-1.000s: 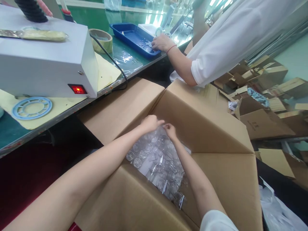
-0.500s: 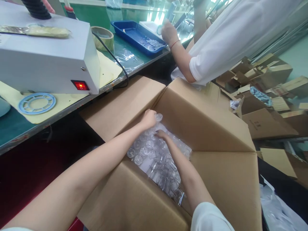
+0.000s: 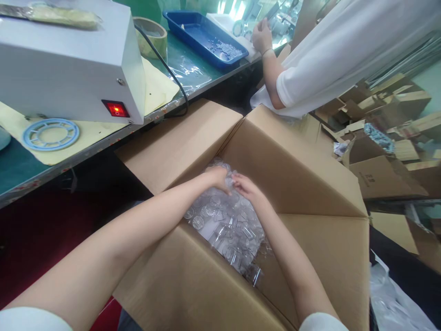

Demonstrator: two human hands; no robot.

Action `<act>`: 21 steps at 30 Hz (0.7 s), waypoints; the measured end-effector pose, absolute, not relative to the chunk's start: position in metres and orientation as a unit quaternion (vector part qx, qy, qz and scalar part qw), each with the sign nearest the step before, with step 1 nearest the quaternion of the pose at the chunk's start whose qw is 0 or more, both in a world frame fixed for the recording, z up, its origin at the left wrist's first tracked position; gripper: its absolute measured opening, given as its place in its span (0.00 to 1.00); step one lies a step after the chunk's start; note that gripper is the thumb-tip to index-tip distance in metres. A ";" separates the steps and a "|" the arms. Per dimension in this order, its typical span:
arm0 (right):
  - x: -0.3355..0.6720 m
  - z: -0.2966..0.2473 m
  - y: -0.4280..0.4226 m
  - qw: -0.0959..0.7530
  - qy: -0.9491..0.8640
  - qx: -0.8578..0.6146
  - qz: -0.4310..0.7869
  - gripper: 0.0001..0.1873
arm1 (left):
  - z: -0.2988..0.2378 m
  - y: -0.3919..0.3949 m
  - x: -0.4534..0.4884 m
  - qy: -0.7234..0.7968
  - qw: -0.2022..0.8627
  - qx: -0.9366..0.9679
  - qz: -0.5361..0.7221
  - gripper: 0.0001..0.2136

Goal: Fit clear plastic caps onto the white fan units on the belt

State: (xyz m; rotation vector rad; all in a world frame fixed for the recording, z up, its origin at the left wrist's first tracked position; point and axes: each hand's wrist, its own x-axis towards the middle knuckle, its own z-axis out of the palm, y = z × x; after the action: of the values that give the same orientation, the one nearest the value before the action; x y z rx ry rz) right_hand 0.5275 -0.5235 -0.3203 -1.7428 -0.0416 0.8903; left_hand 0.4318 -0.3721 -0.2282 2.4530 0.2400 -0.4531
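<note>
Deep inside an open cardboard box [image 3: 303, 184], both hands are at a heap of clear plastic parts [image 3: 227, 230], some round with spokes and some box-shaped. My left hand [image 3: 219, 178] is at the far end of the heap, its fingers curled on a clear plastic part. Just to its right, my right hand [image 3: 245, 185] has bent fingertips pressed on clear plastic between the two hands. Exactly which pieces each hand holds is blurred and partly hidden by the fingers.
A bench at upper left bears a white machine [image 3: 79, 64] with a lit red switch, a blue plastic ring [image 3: 51, 134], a tape roll [image 3: 151, 39] and a blue tray [image 3: 206, 41] of small beads. A co-worker's sleeve [image 3: 320, 59] is beyond the box. More cartons [image 3: 386, 161] stand right.
My right hand has moved up and right, from above the heap to beside my left hand. My left hand has lowered slightly. The view has shifted a little.
</note>
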 end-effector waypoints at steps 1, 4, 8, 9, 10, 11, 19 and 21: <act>0.531 -0.314 -0.520 0.589 -0.012 -0.709 0.388 0.08 | -0.228 -0.372 0.431 0.082 0.311 0.934 -0.157 0.35; 0.537 -0.301 -0.511 0.662 -0.002 -0.633 0.401 0.08 | -0.226 -0.371 0.429 0.070 0.316 0.941 -0.099 0.28; 0.530 -0.299 -0.505 0.707 -0.002 -0.585 0.398 0.09 | -0.224 -0.372 0.428 0.075 0.339 0.936 -0.050 0.16; 0.526 -0.301 -0.504 0.708 -0.004 -0.585 0.396 0.09 | -0.225 -0.373 0.429 0.083 0.345 0.934 -0.040 0.13; 0.522 -0.305 -0.503 0.705 -0.006 -0.590 0.393 0.10 | -0.225 -0.373 0.429 0.095 0.350 0.932 -0.028 0.11; 0.518 -0.309 -0.502 0.697 -0.010 -0.601 0.391 0.10 | -0.226 -0.373 0.430 0.108 0.353 0.929 -0.014 0.11; 0.477 -0.365 -0.514 0.411 -0.078 -0.831 0.367 0.14 | -0.233 -0.367 0.439 0.146 0.391 0.909 0.016 0.17; 0.463 -0.379 -0.521 0.304 -0.121 -0.877 0.353 0.14 | -0.235 -0.368 0.438 0.129 0.399 0.908 0.000 0.18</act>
State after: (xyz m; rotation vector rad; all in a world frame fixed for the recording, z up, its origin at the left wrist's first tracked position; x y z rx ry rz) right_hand 0.4633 -0.5208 -0.3792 -2.3227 -0.3217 0.9344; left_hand 0.4385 -0.3680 -0.2346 2.2982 0.3264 -0.0013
